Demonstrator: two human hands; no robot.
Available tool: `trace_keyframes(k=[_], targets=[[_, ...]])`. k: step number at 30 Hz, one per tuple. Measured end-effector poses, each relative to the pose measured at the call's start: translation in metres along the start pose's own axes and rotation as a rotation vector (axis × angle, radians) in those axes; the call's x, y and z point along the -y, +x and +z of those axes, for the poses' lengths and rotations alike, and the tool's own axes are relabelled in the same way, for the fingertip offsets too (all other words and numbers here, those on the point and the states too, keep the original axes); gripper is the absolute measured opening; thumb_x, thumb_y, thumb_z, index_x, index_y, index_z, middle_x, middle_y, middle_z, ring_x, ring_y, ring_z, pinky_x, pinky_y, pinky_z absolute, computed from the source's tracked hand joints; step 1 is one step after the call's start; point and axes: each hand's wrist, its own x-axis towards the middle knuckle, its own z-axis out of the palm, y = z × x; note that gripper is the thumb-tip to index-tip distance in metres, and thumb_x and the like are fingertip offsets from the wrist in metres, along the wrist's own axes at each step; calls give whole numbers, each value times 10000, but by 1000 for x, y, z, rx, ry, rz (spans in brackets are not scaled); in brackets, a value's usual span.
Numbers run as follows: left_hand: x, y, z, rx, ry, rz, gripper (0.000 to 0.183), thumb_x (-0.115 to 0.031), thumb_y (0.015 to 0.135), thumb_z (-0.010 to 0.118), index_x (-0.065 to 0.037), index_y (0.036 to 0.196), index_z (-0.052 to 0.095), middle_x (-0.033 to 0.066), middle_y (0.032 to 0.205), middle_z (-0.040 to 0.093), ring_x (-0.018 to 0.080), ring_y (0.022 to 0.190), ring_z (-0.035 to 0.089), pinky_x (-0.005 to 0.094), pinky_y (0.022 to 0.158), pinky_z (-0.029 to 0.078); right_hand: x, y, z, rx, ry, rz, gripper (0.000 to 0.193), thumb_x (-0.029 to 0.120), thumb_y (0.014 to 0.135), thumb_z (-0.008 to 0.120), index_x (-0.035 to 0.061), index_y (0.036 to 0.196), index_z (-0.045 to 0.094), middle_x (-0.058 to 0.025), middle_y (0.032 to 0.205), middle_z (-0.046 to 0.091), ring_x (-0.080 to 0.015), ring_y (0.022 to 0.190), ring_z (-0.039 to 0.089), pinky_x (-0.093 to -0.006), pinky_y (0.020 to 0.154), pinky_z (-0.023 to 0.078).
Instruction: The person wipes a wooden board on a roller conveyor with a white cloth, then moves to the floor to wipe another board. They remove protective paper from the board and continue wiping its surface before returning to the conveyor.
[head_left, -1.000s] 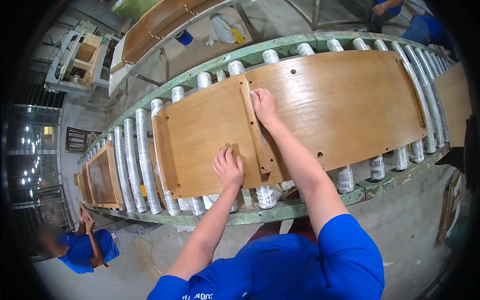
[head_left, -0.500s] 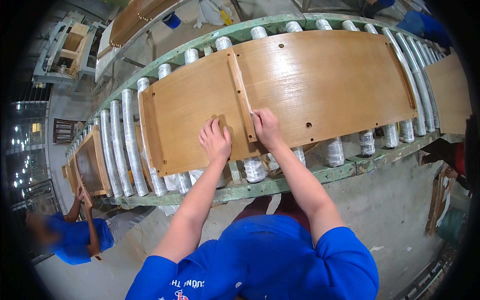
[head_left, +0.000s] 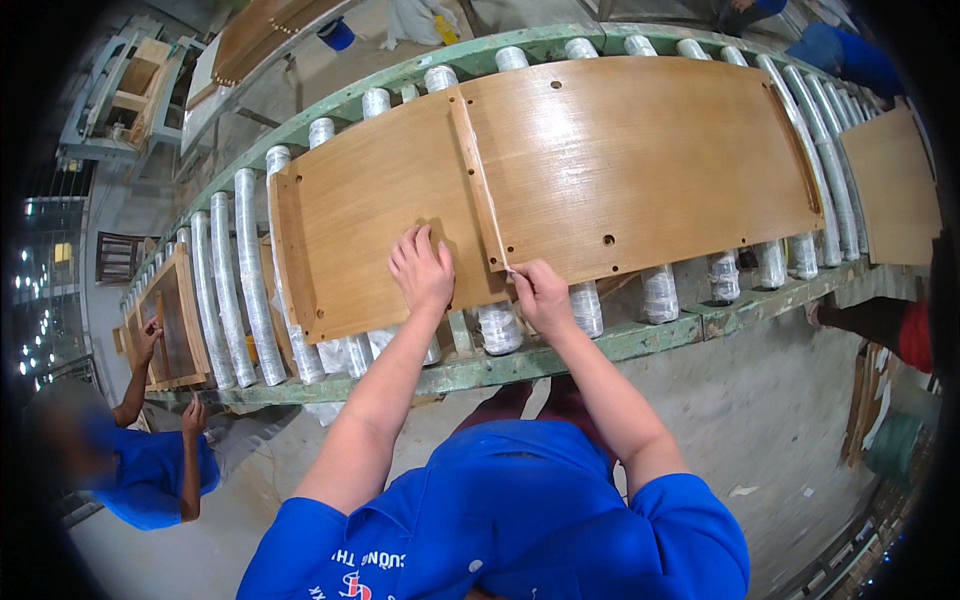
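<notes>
A large wooden panel (head_left: 640, 160) lies across the rollers in front of me, with drilled holes along its edges. A narrow wooden strip (head_left: 475, 170) crosses it, with a pale line along its right side. My left hand (head_left: 421, 275) rests on the panel left of the strip, fingers stretched out and holding nothing. At the strip's near end, my right hand (head_left: 543, 300) is closed in a pinch. A small whitish bit shows at its fingertips, too small to name. Another wooden strip (head_left: 291, 255) runs along the panel's left end.
Plastic-wrapped rollers (head_left: 257, 275) sit in a green conveyor frame (head_left: 640, 343). At the left, a co-worker in a blue shirt (head_left: 155, 470) handles a wooden frame (head_left: 180, 320). Another panel (head_left: 890, 190) lies at the right. A blue bucket (head_left: 337, 34) stands beyond the conveyor.
My right hand has slid toward me along the strip to its near end. My left hand stays on the panel. The co-worker's hands have moved apart.
</notes>
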Motion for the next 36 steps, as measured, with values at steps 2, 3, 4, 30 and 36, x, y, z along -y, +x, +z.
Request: trace_keyframes(k=[2,3,4,30,36], targets=[[3,0,0,0,9,-6,368,-223,819,575,-79,1154,528,98,1200,494,298,1134,423,452,984,299,-6,7,-2,64,314,393,120,60,894,525,-12,962,592,-79,756,585,-169,609,562,-288,547,451],[1,-1,0,5,7,-8,368,-224,820,574,-79,1155,528,99,1202,492,299,1136,421,452,986,298,-9,10,-4,94,465,592,137,73,910,511,-14,977,593,-55,747,585,-125,581,551,-262,525,443],[1,-1,0,9,8,-13,369,-225,821,573,-79,1156,528,100,1204,491,299,1139,419,452,987,297,-15,20,-4,68,558,588,157,88,919,503,-14,996,594,-38,742,581,-98,572,532,-244,515,432],[7,3,-7,86,-78,-95,402,-251,819,568,-77,1179,526,99,1231,473,294,1185,388,475,1013,278,-91,284,77,92,-387,100,217,214,848,584,14,877,662,-211,821,645,-380,802,622,-418,746,487],[6,2,-7,49,-83,-78,393,-234,806,578,-77,1163,528,100,1205,480,297,1160,406,464,991,291,-87,279,78,80,-406,120,195,185,850,575,8,859,657,-220,822,640,-389,802,617,-425,748,484]])
